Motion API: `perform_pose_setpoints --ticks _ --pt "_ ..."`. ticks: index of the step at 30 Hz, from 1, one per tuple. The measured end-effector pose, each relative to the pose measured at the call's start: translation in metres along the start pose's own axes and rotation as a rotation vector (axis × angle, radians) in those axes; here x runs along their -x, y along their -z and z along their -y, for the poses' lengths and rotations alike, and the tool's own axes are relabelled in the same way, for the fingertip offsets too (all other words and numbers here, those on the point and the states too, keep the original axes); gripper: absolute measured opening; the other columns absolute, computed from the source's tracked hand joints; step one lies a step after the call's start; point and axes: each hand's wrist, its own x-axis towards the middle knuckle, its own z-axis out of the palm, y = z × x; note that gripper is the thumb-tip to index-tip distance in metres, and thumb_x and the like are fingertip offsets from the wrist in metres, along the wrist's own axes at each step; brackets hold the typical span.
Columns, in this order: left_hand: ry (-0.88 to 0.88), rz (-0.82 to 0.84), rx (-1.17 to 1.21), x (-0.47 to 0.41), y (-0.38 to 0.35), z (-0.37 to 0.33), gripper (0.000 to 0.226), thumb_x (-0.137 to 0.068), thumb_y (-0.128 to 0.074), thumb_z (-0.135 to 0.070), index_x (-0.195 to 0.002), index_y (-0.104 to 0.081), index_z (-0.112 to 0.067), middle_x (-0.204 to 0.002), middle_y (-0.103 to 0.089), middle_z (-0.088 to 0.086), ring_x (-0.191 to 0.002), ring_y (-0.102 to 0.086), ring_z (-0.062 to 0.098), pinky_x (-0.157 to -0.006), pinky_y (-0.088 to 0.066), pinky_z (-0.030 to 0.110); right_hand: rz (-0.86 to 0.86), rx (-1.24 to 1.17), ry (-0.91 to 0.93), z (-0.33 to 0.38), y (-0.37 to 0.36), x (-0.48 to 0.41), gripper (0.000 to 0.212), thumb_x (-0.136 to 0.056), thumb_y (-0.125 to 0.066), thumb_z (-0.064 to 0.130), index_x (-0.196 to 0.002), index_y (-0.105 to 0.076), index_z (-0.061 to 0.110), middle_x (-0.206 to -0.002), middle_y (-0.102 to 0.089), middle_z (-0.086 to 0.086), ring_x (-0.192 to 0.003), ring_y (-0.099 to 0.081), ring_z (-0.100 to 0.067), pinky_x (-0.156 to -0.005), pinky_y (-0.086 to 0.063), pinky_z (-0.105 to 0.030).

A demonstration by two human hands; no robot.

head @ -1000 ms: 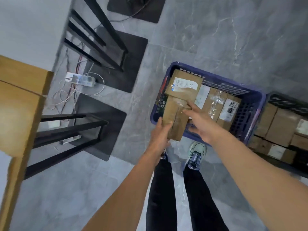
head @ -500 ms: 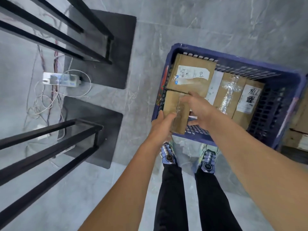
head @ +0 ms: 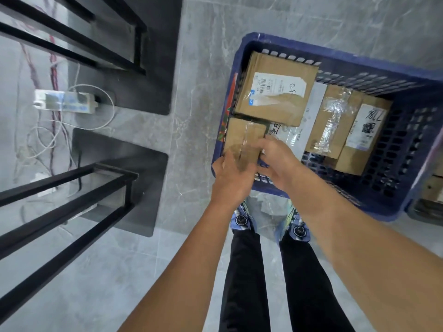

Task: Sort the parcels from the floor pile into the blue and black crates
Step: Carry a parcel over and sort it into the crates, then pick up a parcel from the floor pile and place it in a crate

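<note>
Left hand [head: 231, 174] and right hand [head: 278, 161] are clasping the small parcel [head: 242, 137] at its near end, fingers curled over its edges. It is sitting at the near-left corner of the blue crate [head: 359, 61], just beside a larger labelled box [head: 275, 109]. Judging: stiff brown cardboard, probably light; glossy tape band looking slick, so bare card edges are offering surer hold.

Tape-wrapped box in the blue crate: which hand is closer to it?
Right. The right hand holds the small box's crate-side edge, beside the tape-wrapped box but apart from it; the left hand holds that small box's near end at the blue crate's left corner, farther off.
</note>
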Motion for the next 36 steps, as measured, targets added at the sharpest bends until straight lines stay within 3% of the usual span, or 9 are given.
perform_pose_setpoints --ticks 2,6,11,16,22,26,29,33,36 --pt "-0.006 -0.018 -0.01 -0.002 -0.002 0.001 0.037 -0.099 -0.051 -0.044 -0.136 -0.05 -0.035 -0.135 -0.037 -0.009 -0.11 -0.047 0.01 -0.093 -0.037 0.033 0.035 -0.015 0.018 -0.003 0.0 -0.002 0.018 -0.094 -0.061 0.008 -0.1 -0.066 0.024 -0.095 -0.077 0.004 -0.086 -0.071 -0.013 -0.085 -0.055 -0.034" --pt "-0.024 0.027 -0.008 -0.004 -0.004 -0.01 0.026 -0.102 -0.044 -0.023 -0.12 -0.062 -0.017 -0.097 -0.051 -0.013 -0.093 -0.054 0.007 -0.083 -0.047 0.039 0.049 -0.038 0.028 -0.007 0.003 -0.007 0.022 -0.092 -0.062 0.005 -0.104 -0.066 0.022 -0.098 -0.075 0.002 -0.089 -0.071 -0.013 -0.087 -0.054 -0.032" --pt "0.029 0.001 0.047 -0.013 -0.004 -0.014 0.028 -0.101 -0.05 -0.03 -0.117 -0.067 -0.015 -0.112 -0.065 -0.001 -0.105 -0.061 0.017 -0.092 -0.048 0.036 0.053 -0.021 0.021 -0.008 0.007 -0.001 0.028 -0.095 -0.058 0.011 -0.12 -0.067 0.02 -0.116 -0.075 0.002 -0.097 -0.067 -0.009 -0.083 -0.05 -0.027" --pt "0.089 0.057 0.124 0.002 0.003 -0.024 0.002 -0.105 -0.049 -0.034 -0.104 -0.05 -0.033 -0.099 -0.049 -0.018 -0.104 -0.049 0.011 -0.092 -0.04 0.032 0.074 -0.037 0.016 -0.007 0.017 0.025 0.097 -0.068 -0.07 0.029 -0.16 -0.04 0.024 -0.165 -0.039 0.011 -0.146 -0.041 -0.011 -0.121 -0.033 -0.043" --pt "0.044 0.046 0.181 0.06 0.022 -0.054 0.044 -0.091 -0.047 -0.054 -0.128 -0.061 -0.033 -0.133 -0.058 -0.007 -0.126 -0.051 0.016 -0.113 -0.041 0.047 0.026 -0.023 0.077 0.018 0.024 0.103 0.071 -0.102 -0.062 0.027 -0.165 -0.028 0.022 -0.167 -0.034 0.006 -0.152 -0.034 -0.013 -0.125 -0.031 -0.042" --pt "-0.014 0.016 0.259 0.124 0.049 -0.094 0.051 -0.097 -0.048 -0.053 -0.143 -0.055 -0.033 -0.145 -0.056 -0.008 -0.134 -0.05 0.015 -0.116 -0.039 0.049 0.016 -0.013 0.158 0.05 0.022 0.185 0.057 -0.107 -0.054 0.043 -0.159 -0.039 0.028 -0.161 -0.041 0.012 -0.146 -0.042 -0.008 -0.123 -0.033 -0.04" --pt "-0.06 0.027 0.299 0.177 0.071 -0.125 0.051 -0.094 -0.048 -0.058 -0.139 -0.059 -0.037 -0.142 -0.06 -0.01 -0.132 -0.054 0.013 -0.115 -0.04 0.047 0.012 -0.009 0.235 0.079 0.017 0.252 0.028 -0.108 -0.049 0.047 -0.134 -0.058 0.039 -0.15 -0.052 0.018 -0.141 -0.046 -0.006 -0.122 -0.034 -0.04" --pt "-0.158 0.034 0.359 0.243 0.098 -0.165 0.061 -0.081 -0.047 -0.067 -0.132 -0.062 -0.037 -0.136 -0.063 -0.011 -0.127 -0.057 0.012 -0.111 -0.044 0.048 0.016 -0.026 0.385 0.116 0.014 0.336 0.062 -0.106 -0.05 0.053 -0.159 -0.041 0.023 -0.161 -0.044 0.01 -0.14 -0.047 -0.005 -0.113 -0.04 -0.033" --pt "-0.214 0.05 0.431 0.3 0.114 -0.188 0.049 -0.086 -0.049 -0.065 -0.124 -0.063 -0.037 -0.132 -0.065 -0.01 -0.125 -0.058 0.013 -0.109 -0.045 0.049 0.05 0.014 0.473 0.135 0.009 0.395 0.068 -0.106 -0.047 0.055 -0.163 -0.032 0.021 -0.166 -0.036 0.008 -0.141 -0.043 -0.005 -0.114 -0.038 -0.032"
